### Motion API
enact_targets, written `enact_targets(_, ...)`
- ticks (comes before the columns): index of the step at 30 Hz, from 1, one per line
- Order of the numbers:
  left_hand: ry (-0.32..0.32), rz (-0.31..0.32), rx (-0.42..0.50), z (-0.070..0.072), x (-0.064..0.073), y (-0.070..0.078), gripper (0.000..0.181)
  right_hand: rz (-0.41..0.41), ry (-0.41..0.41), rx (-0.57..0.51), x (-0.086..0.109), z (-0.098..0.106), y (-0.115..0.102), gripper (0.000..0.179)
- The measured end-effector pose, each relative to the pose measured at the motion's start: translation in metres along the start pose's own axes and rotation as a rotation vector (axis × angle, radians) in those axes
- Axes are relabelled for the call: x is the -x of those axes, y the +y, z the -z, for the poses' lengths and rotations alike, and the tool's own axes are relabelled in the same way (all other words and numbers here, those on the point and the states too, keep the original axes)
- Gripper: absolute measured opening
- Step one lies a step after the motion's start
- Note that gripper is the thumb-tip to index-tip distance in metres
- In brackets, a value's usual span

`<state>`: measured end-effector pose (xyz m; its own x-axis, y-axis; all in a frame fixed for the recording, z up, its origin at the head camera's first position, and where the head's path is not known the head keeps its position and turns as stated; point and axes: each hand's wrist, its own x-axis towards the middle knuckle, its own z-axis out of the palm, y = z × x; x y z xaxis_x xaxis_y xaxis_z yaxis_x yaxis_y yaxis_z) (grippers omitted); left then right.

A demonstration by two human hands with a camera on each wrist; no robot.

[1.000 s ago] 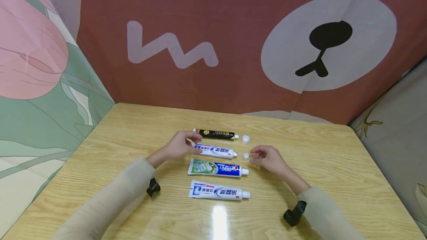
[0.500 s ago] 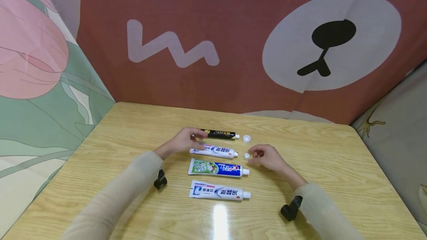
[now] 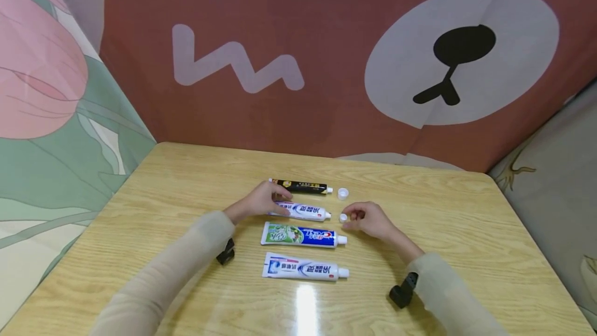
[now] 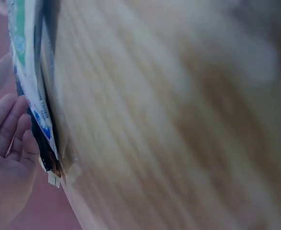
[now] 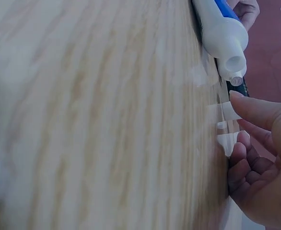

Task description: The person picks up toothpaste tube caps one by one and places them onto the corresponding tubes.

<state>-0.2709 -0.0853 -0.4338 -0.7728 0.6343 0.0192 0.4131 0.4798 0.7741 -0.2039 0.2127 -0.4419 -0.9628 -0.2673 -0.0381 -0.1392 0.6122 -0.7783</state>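
Note:
Four-in-a-row is not claimed; several toothpaste tubes lie roughly parallel on the wooden table. My left hand [image 3: 265, 200] is over the left end of an uncapped white toothpaste tube [image 3: 308, 212], its thumb in front and fingers behind. In the left wrist view its fingers [image 4: 8, 124] are fairly straight beside the tubes. Beyond that tube's bare nozzle sits a small white cap [image 3: 343, 218]. My right hand [image 3: 370, 220] has thumb and index finger spread on either side of this cap. In the right wrist view the thumb [image 5: 255, 108] stands apart from the curved fingers.
A black toothpaste tube [image 3: 303, 186], also uncapped, lies at the back with a larger white cap [image 3: 343, 193] by its nozzle. Nearer are a capped green-and-blue tube [image 3: 303, 235] and a capped white tube [image 3: 303, 267]. A printed cloth [image 3: 326, 113] hangs behind the table [image 3: 196, 170].
My left hand has slid right along the white tube, briefly rising towards the black one. My right hand has moved slightly left, bringing its fingertips around the small cap.

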Motion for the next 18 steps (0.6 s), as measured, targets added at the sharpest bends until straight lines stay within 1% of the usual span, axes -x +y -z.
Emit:
enact_targets(4,-0.021,-0.016,-0.084,-0.0016,-0.0012,0.0009,0.044,-0.007,0.011,-0.003,0.0,-0.0015,0.0005,0.024)
enact_targets(10,-0.045,-0.027,-0.181,-0.0035,-0.0039,0.0024,0.046,-0.024,0.03,0.014,-0.0008,-0.0049,0.0031,0.021)
enact_targets(18,-0.073,-0.126,-0.31,-0.0037,-0.0071,0.0024,0.041,-0.024,0.066,0.015,0.0001,-0.0068,0.0011,0.018)
